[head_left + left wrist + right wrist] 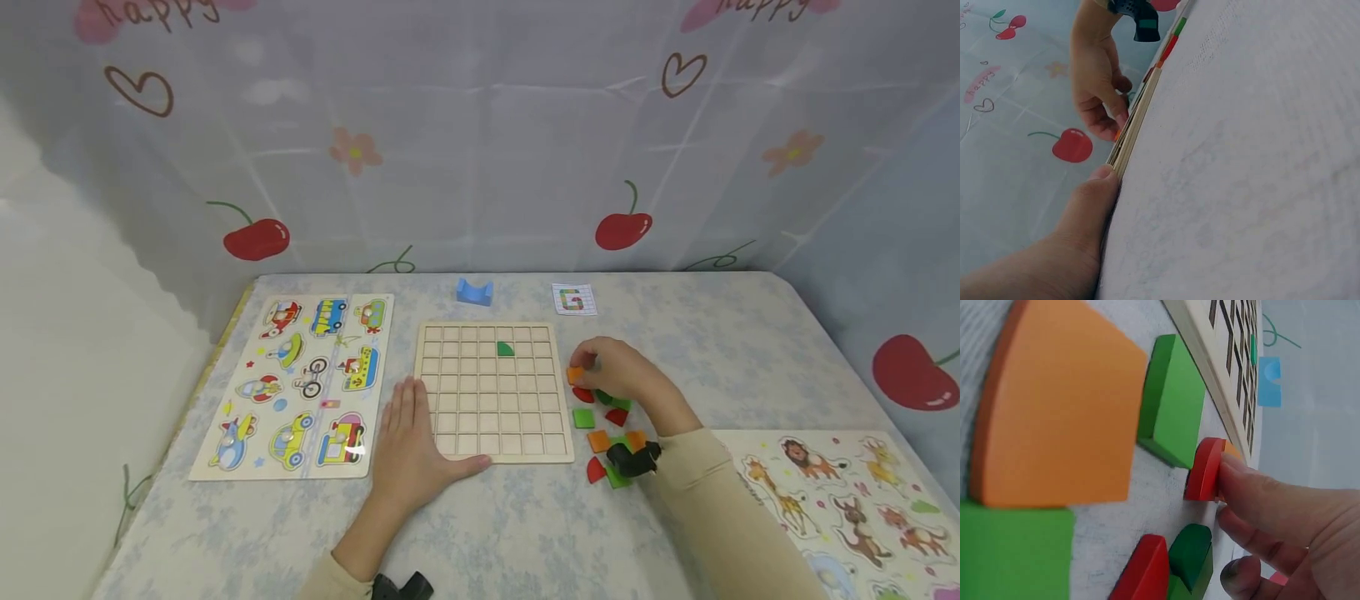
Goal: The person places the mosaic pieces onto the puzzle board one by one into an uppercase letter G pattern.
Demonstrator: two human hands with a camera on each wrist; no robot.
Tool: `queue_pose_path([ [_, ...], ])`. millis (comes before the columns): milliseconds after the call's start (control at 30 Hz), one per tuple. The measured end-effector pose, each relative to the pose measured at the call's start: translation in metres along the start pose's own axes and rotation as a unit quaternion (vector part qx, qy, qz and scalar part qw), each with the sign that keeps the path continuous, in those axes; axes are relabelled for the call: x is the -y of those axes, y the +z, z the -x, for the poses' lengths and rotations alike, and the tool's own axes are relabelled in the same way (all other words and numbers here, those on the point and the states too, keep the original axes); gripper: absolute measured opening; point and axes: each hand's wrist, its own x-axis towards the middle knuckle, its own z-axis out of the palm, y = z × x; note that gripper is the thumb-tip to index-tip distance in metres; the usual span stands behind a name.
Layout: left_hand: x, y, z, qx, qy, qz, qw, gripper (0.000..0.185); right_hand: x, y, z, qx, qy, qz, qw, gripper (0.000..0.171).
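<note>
While the left hand (408,446) is lying flat on the table (525,525) with fingers straight and thumb spread along the near left corner of the wooden grid board (491,392), apparently steadying it against sliding, the right hand (626,375) is curling its fingertips around a small orange tile (575,375) just off the board's right edge, pinching it at the top of a loose pile of pieces. One green quarter-round tile (506,348) is sitting in a cell in the upper part of the grid; every other cell is showing bare wood. Beside the board, within easy reach of the right hand, red, green and orange tiles (600,437) are lying scattered, among them a green square tile (583,418); the right wrist view is showing a red piece (1204,469) standing on edge against the fingertips. Behind the board a blue arch block (475,291) and a pattern card (574,299) are resting near the table's far edge. A vehicle peg puzzle (296,383) is lying to the left, an animal puzzle (847,500) to the near right. A pale floral cloth is covering the table, and a cherry-and-heart printed sheet (480,133) is hanging behind and around it.
</note>
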Motion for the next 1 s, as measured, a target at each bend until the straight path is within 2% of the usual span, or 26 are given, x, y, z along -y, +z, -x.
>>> queue_pose_path([
  [200, 0.0, 0.001, -0.001, -0.005, 0.003, -0.002, 1.0, 0.146, -0.003, -0.002, -0.003, -0.024, -0.015, -0.026, 0.999, 0.018],
  [400, -0.001, 0.0, -0.001, -0.007, 0.004, -0.004, 1.0, 0.146, 0.006, -0.001, -0.012, -0.066, -0.034, -0.083, 0.994, 0.015],
  [533, -0.002, -0.001, -0.002, -0.005, 0.003, 0.001, 1.0, 0.145, 0.022, 0.006, -0.022, -0.081, -0.045, -0.099, 0.991, 0.016],
  [733, -0.001, -0.002, -0.002, -0.005, -0.002, -0.004, 1.0, 0.145, 0.054, 0.023, -0.038, -0.066, -0.051, -0.116, 0.99, 0.017],
  [1000, 0.0, 0.0, -0.001, -0.005, -0.003, 0.0, 1.0, 0.145, 0.082, 0.041, -0.056, -0.075, -0.06, -0.1, 0.99, 0.015],
])
